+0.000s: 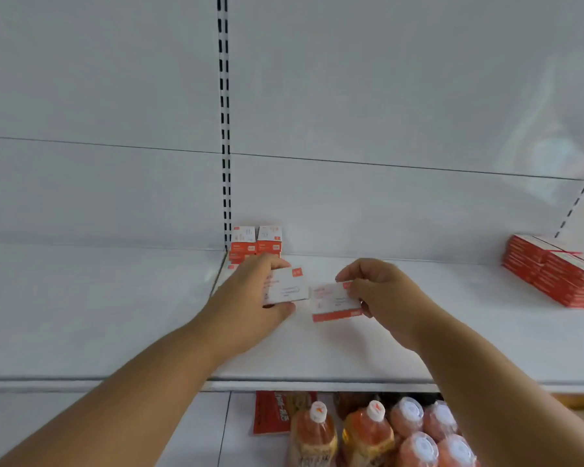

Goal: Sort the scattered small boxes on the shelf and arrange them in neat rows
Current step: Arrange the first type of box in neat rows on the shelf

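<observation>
While each hand pinches one box, the left hand (250,291) and its box (289,286) sit nearer the stack (257,242), at twelve o'clock; the right hand (378,291) pinches another box (332,299) at three o'clock, its long side running sideways across the shelf (351,352).

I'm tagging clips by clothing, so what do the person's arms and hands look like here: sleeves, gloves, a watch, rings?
Both forearms are bare right down to the frame edge, with no sleeve showing. The left hand and right hand wear no gloves. No watch, bracelet or ring is visible on the parts in view.
</observation>
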